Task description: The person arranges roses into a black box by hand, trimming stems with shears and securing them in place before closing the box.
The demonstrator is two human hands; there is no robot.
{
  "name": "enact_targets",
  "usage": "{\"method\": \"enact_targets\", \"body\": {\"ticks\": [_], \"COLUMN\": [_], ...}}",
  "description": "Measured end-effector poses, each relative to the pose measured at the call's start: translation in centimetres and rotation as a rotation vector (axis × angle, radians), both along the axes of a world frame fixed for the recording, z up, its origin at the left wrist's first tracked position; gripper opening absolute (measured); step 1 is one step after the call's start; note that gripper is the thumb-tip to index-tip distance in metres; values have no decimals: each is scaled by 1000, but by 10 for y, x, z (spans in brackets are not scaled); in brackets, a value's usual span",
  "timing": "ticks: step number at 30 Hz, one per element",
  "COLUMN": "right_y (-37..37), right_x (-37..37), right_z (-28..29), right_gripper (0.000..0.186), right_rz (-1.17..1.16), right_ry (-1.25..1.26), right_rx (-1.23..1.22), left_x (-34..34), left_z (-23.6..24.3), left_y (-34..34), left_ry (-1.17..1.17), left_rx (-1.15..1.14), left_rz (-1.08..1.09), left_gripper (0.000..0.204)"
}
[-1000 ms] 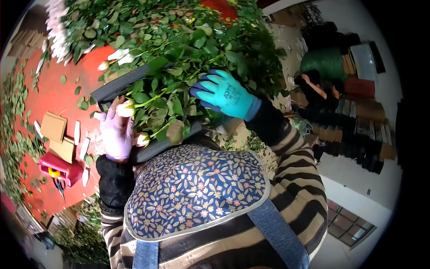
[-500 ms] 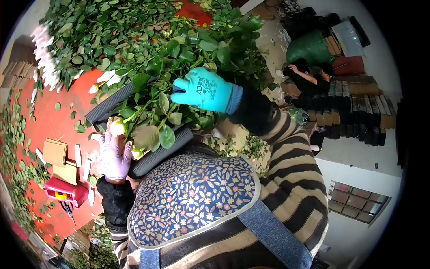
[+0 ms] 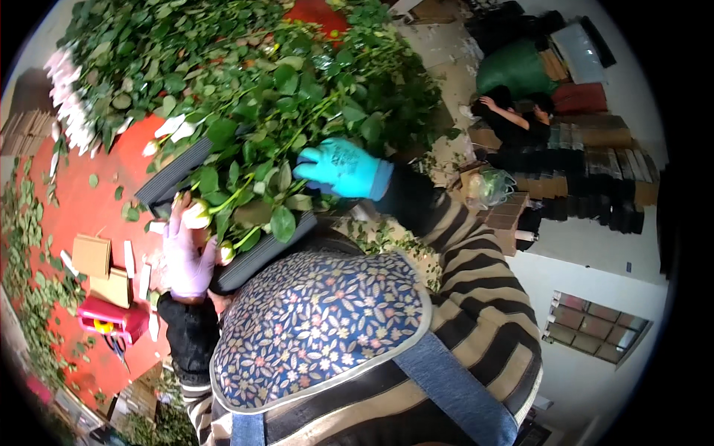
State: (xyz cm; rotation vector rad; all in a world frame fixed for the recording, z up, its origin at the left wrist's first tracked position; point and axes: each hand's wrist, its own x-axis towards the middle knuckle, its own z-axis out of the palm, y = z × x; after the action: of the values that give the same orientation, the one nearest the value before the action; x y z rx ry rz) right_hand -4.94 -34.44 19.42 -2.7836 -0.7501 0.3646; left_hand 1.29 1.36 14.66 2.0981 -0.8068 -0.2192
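Note:
In its lilac glove, my left hand (image 3: 186,262) is at the rose heads, its fingers bent against a pale cream rose (image 3: 197,214). A second, greenish rose bud (image 3: 225,253) lies by my thumb. The leafy rose stems (image 3: 242,197) run up and right between two dark ribbed bars (image 3: 271,249). My right hand (image 3: 342,169), in a turquoise glove, is among the leaves over the stems. Its fingers are curled; what they hold is hidden.
A large heap of leafy stems (image 3: 223,82) covers the far red table (image 3: 89,201), with pale blooms (image 3: 65,97) at its left. Nearer lie cardboard pieces (image 3: 91,255), a pink holder (image 3: 111,320) and scissors (image 3: 117,348). Another person (image 3: 513,119) is beside stacked boxes at right.
My right hand has moved slightly nearer to me, down past the leaves. My left hand stays at the rose heads. The other person's arm has shifted a little.

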Motion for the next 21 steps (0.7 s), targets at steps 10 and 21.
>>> {"method": "enact_targets", "body": {"ticks": [10, 21], "right_y": [52, 146], "right_x": [15, 39], "right_z": [104, 10], "right_gripper": [31, 17], "right_rz": [3, 378], "right_ry": [-167, 77], "right_rx": [-34, -130], "left_x": [6, 7], "left_z": [-5, -15], "left_y": [-1, 1], "left_ry": [15, 81], "left_rx": [-63, -93], "left_rz": [1, 47], "left_gripper": [59, 58]}}
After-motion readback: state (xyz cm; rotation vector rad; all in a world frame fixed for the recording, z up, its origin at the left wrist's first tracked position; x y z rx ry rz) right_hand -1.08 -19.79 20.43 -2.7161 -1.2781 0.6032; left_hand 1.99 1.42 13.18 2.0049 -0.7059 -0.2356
